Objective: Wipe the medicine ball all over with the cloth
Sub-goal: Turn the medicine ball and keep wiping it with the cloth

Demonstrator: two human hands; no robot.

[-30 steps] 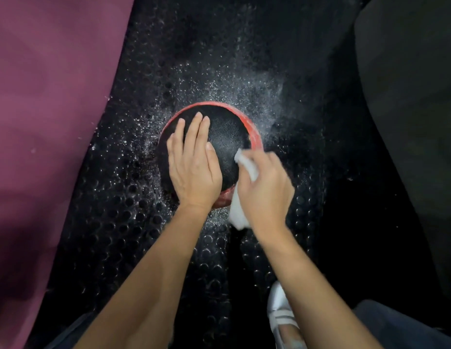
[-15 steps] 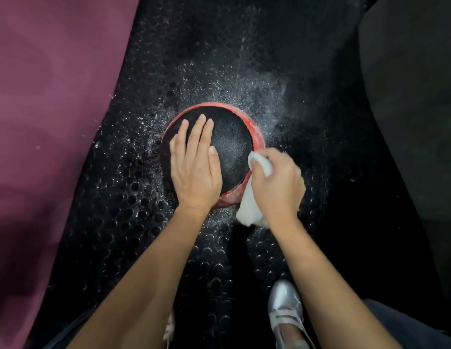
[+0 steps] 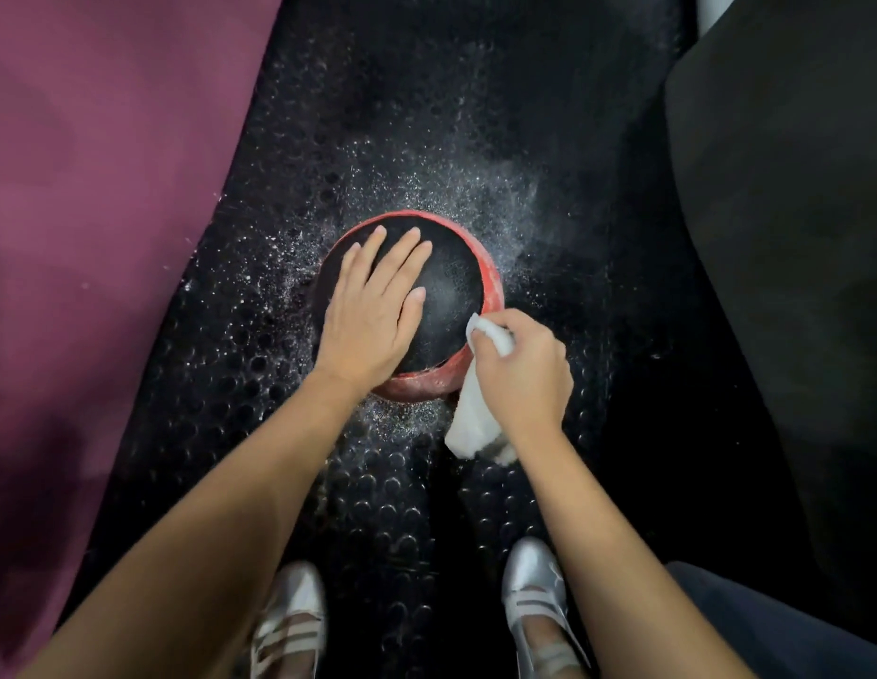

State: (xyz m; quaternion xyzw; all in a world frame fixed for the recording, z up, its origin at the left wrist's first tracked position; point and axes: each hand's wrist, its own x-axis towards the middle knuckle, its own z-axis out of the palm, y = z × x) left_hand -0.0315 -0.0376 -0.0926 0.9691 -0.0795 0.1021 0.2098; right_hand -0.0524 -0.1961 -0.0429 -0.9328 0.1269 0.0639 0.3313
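The ball (image 3: 451, 286) sits mid-mat (image 3: 598, 482) among white specks, my left hand (image 3: 372, 316) flat on top, fingers slightly spread, to stop it rolling while my right hand (image 3: 522, 374) pinches the cloth (image 3: 473, 419) against its red near-right rim.

Quick tally: one medicine ball (image 3: 446, 291), one white cloth (image 3: 473, 419), two hands (left hand (image 3: 372, 311), right hand (image 3: 522, 370)), and two silver shoes (image 3: 534, 600) can be counted, all over one studded black floor mat (image 3: 220, 394) beside one purple mat (image 3: 93, 188).
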